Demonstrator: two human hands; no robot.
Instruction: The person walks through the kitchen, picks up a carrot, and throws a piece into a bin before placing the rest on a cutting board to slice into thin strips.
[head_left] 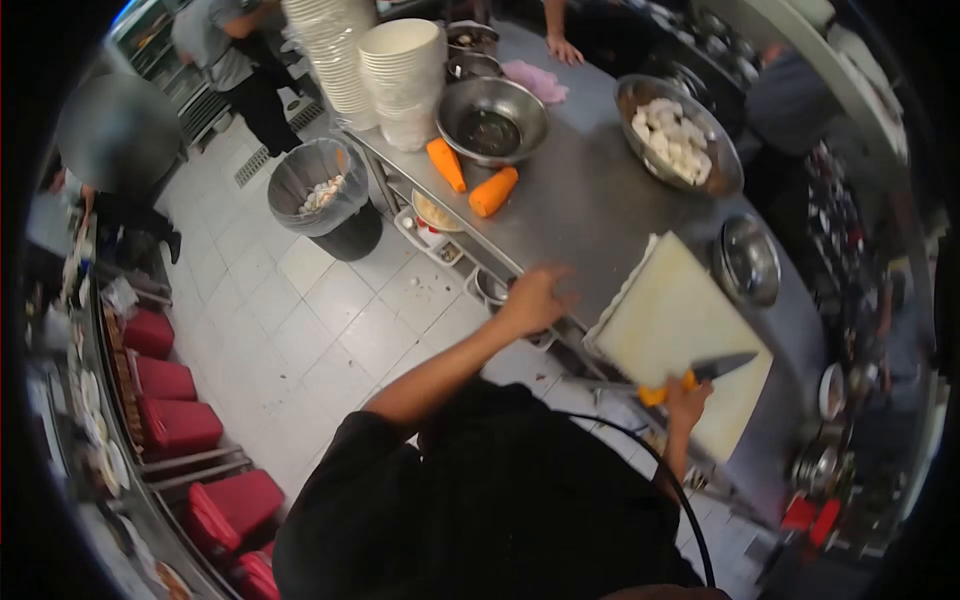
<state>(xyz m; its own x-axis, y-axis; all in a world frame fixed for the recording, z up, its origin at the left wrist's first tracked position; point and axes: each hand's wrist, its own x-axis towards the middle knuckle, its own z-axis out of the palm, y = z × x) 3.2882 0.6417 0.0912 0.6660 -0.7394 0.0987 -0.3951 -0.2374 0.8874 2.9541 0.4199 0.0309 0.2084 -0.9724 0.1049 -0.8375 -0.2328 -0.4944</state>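
My right hand (686,402) is closed around the yellow handle of a kitchen knife (724,366), whose dark blade lies over the white cutting board (670,300). My left hand (538,300) hovers by the table's near edge, left of the board, fingers apart and nothing visible in them. Farther up the table are two orange carrots, one (446,165) beside a steel bowl (493,120) and another (493,192) a little closer to my left hand. A folded cloth or towel edge shows under the board's left side.
The steel table (570,190) also bears stacked white tubs (400,80), a large bowl of white pieces (680,140), a smaller steel bowl (748,260) and a pink cloth (535,80). A lined bin (320,190) stands on the tiled floor. Other people stand around; one person's hand (565,50) rests on the far end.
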